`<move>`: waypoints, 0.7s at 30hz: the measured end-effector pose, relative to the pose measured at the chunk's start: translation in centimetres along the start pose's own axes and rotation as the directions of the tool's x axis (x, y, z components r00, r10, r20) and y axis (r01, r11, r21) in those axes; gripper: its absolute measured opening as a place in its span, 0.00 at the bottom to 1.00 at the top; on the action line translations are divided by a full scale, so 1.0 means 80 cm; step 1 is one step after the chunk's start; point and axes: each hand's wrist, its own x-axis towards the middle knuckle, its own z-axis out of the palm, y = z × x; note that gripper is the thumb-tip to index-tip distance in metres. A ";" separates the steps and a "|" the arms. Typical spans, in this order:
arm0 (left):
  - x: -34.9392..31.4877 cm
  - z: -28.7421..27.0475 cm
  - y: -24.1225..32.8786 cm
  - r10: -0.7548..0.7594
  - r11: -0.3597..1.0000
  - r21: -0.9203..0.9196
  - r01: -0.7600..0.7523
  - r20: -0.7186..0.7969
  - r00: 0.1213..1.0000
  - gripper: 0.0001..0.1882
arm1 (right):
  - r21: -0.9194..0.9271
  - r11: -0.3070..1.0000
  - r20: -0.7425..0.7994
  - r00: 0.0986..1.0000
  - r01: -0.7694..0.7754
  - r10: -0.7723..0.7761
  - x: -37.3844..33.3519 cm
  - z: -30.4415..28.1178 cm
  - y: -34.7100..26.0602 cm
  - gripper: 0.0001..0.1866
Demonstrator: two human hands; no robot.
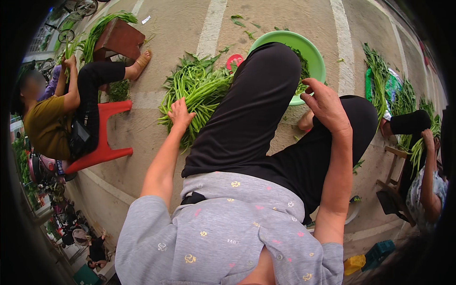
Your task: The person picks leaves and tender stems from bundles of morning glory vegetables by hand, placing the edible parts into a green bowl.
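A heap of long-stemmed leafy greens [202, 88], which look like water spinach, lies on the ground beside my left knee. My left hand [180, 113] rests on the near stems with its fingers spread, not closed round any. Above my right thigh, my right hand [327, 105] is raised with thumb and forefinger apart; its other fingers are partly curled, and nothing shows between them. Just beyond it stands a light green basin [319, 57] with picked green leaves [304, 71] inside. My left knee hides much of the basin.
At left a person in a mustard top sits by a red plastic stool [111, 133], handling greens near a brown box [118, 40]. Another person at right holds stems beside more bunches [377, 80]. Loose leaves [237, 20] lie on the paving ahead. A red slipper [234, 61] shows by my knee.
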 end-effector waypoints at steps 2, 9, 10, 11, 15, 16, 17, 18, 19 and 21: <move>0.001 0.005 0.008 -0.025 0.999 0.037 0.027 -0.037 0.999 0.41 | -0.020 1.000 -0.001 1.000 -0.008 0.008 -0.001 -0.001 0.001 0.14; 0.008 0.012 0.009 -0.009 0.997 0.074 0.016 -0.093 0.996 0.28 | -0.012 1.000 0.009 1.000 -0.005 0.006 -0.001 -0.001 -0.001 0.14; 0.009 0.012 0.008 0.002 0.998 0.069 0.005 -0.095 0.995 0.27 | -0.015 1.000 0.010 1.000 -0.006 0.006 -0.002 0.000 -0.001 0.14; 0.011 0.014 0.007 0.007 0.998 0.071 -0.001 -0.091 0.996 0.26 | -0.019 1.000 0.010 1.000 -0.006 0.006 -0.002 0.000 0.000 0.14; 0.016 0.022 0.001 0.033 0.997 0.078 -0.026 -0.087 0.996 0.23 | -0.019 1.000 0.010 1.000 -0.001 0.001 -0.001 0.001 0.001 0.14; 0.017 0.023 -0.001 0.040 0.996 0.079 -0.034 -0.087 0.995 0.22 | -0.023 1.000 0.012 1.000 -0.003 0.003 -0.001 0.001 0.000 0.14; 0.017 0.024 -0.004 0.055 0.995 0.085 -0.048 -0.072 0.996 0.21 | -0.028 1.000 0.014 1.000 -0.005 0.005 -0.002 0.001 -0.001 0.14; 0.018 0.022 -0.004 0.071 0.994 0.092 -0.066 -0.057 0.996 0.20 | -0.031 0.999 0.014 1.000 -0.008 0.008 -0.002 0.001 -0.001 0.14; 0.019 0.020 -0.004 0.087 0.992 0.099 -0.082 -0.042 0.995 0.19 | -0.028 1.000 0.014 1.000 -0.009 0.010 -0.002 0.001 -0.001 0.14; 0.020 0.011 -0.001 0.086 0.988 0.123 -0.090 0.039 0.996 0.17 | -0.024 1.000 0.015 1.000 -0.014 0.014 -0.002 0.001 0.000 0.14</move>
